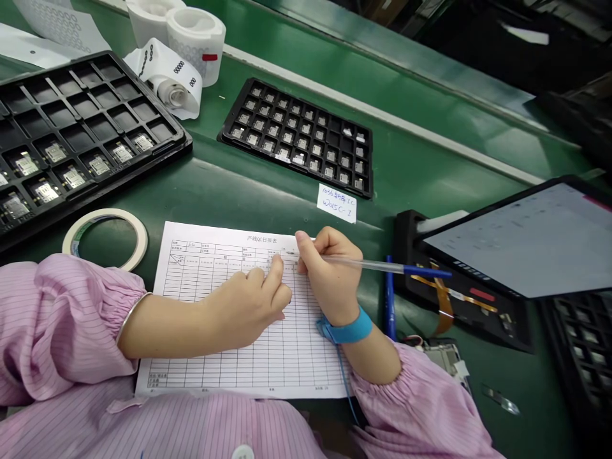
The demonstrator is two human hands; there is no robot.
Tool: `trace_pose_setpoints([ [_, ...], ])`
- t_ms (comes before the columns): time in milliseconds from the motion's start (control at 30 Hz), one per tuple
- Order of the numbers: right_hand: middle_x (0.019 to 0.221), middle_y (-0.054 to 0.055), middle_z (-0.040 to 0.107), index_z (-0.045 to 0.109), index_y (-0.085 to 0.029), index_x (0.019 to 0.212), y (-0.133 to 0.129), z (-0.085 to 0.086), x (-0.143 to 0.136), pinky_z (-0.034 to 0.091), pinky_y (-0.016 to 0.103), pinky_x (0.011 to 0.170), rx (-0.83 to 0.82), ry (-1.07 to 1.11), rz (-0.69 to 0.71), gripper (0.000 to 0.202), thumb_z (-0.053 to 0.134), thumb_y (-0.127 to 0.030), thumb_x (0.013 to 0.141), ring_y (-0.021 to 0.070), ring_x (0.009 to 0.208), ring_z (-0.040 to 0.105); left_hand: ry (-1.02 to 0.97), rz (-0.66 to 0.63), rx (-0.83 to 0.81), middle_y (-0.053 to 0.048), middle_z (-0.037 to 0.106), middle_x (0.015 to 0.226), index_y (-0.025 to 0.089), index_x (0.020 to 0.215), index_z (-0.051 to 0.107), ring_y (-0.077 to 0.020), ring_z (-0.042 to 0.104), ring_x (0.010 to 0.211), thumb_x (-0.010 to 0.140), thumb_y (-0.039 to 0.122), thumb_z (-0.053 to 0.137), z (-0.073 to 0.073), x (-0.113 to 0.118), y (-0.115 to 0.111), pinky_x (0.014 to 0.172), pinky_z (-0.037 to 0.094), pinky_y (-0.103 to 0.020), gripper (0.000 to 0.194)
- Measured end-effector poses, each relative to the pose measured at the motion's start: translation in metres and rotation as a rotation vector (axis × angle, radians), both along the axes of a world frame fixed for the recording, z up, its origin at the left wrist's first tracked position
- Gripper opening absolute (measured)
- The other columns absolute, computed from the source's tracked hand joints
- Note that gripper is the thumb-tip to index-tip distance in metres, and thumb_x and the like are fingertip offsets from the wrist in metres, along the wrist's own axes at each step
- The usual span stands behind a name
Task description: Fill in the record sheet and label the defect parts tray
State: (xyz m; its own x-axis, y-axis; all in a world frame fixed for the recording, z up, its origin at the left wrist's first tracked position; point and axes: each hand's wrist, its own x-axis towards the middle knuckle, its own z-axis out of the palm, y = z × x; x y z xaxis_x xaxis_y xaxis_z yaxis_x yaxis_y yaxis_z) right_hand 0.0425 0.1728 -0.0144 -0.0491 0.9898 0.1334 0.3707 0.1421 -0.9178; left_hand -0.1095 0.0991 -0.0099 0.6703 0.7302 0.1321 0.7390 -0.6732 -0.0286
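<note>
A printed form (201, 370) with a ruled table lies on the green bench. My left hand (251, 299) rests on it, holding nothing, with the index finger stretched toward the upper rows and the other fingers partly bent. Between the thumb and fingers of my right hand (332, 274) is a pen (382, 264) with a clear barrel and blue end. The pen slants to the right, and its tip is hidden behind my fingers near the form's top right. A blue wrist strap (351, 328) with a cord is on my right wrist.
Left are a large black tray (76, 137) partly filled with small parts and a tape roll (138, 239). Behind stand label rolls (198, 48), a smaller parts tray (299, 134) and a handwritten label (337, 203). To the right are a blue pen (390, 299) and a tilted screen (530, 236).
</note>
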Motion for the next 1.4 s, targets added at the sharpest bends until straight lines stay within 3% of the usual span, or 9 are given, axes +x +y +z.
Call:
trace_pose_setpoints([
  [333, 0.040, -0.006, 0.047, 0.036, -0.020, 0.053, -0.0007, 0.0009, 0.0001, 0.036, 0.024, 0.048, 0.011, 0.040, 0.020, 0.042, 0.062, -0.029, 0.085, 0.0078, 0.039, 0.041, 0.015, -0.002, 0.005, -0.027, 0.049, 0.132, 0.011, 0.086, 0.050, -0.0151, 0.054, 0.061, 0.096, 0.034, 0.036, 0.0002, 0.0004, 0.0006, 0.043, 0.034, -0.025, 0.029],
  [633, 0.037, -0.008, 0.038, 0.038, -0.021, 0.058, 0.0077, 0.0035, 0.0048, 0.025, 0.022, 0.040, -0.091, 0.392, -0.113, 0.040, 0.056, -0.039, 0.088, 0.0061, 0.035, 0.031, 0.013, -0.007, -0.002, -0.027, 0.048, 0.133, 0.012, 0.089, 0.049, -0.0145, 0.053, 0.061, 0.096, 0.035, 0.037, -0.0028, -0.0003, 0.0004, 0.045, 0.034, -0.025, 0.027],
  [767, 0.038, -0.008, 0.038, 0.039, -0.021, 0.059, 0.0024, 0.0057, 0.0038, 0.024, 0.022, 0.040, -0.140, 0.441, -0.065, 0.040, 0.056, -0.042, 0.088, 0.0060, 0.035, 0.031, 0.012, -0.004, -0.004, -0.027, 0.049, 0.133, 0.012, 0.088, 0.049, -0.0159, 0.055, 0.063, 0.096, 0.035, 0.037, -0.0013, -0.0002, 0.0011, 0.046, 0.035, -0.026, 0.028],
  [900, 0.040, -0.008, 0.040, 0.038, -0.021, 0.060, 0.0014, 0.0048, 0.0051, 0.024, 0.021, 0.039, -0.159, 0.306, 0.030, 0.041, 0.059, -0.045, 0.086, 0.0052, 0.035, 0.033, 0.012, -0.004, 0.002, -0.026, 0.049, 0.132, 0.012, 0.086, 0.050, -0.0167, 0.056, 0.063, 0.096, 0.035, 0.038, -0.0004, 0.0002, 0.0018, 0.047, 0.038, -0.027, 0.028],
  [1100, 0.039, -0.007, 0.045, 0.040, -0.021, 0.058, 0.0058, 0.0053, 0.0060, 0.031, 0.022, 0.042, -0.052, 0.094, 0.106, 0.039, 0.066, -0.037, 0.082, 0.0056, 0.036, 0.036, 0.020, -0.005, -0.018, -0.026, 0.048, 0.134, 0.011, 0.091, 0.052, -0.0171, 0.057, 0.066, 0.097, 0.035, 0.036, 0.0001, -0.0003, 0.0023, 0.047, 0.038, -0.027, 0.029],
  [1200, 0.039, -0.007, 0.046, 0.038, -0.021, 0.057, 0.0050, 0.0049, 0.0063, 0.033, 0.023, 0.043, -0.046, 0.043, 0.105, 0.041, 0.070, -0.035, 0.080, 0.0063, 0.036, 0.037, 0.020, -0.006, -0.017, -0.025, 0.048, 0.134, 0.011, 0.092, 0.052, -0.0169, 0.057, 0.066, 0.097, 0.035, 0.036, 0.0005, -0.0006, 0.0023, 0.047, 0.037, -0.027, 0.030],
  [1400, 0.039, -0.006, 0.047, 0.036, -0.021, 0.053, 0.0005, 0.0018, 0.0045, 0.037, 0.024, 0.046, 0.023, -0.002, 0.035, 0.042, 0.061, -0.030, 0.086, 0.0076, 0.038, 0.041, 0.011, 0.004, -0.026, -0.025, 0.047, 0.135, 0.012, 0.090, 0.050, -0.0168, 0.057, 0.067, 0.096, 0.036, 0.039, -0.0001, -0.0006, 0.0024, 0.047, 0.036, -0.027, 0.027],
])
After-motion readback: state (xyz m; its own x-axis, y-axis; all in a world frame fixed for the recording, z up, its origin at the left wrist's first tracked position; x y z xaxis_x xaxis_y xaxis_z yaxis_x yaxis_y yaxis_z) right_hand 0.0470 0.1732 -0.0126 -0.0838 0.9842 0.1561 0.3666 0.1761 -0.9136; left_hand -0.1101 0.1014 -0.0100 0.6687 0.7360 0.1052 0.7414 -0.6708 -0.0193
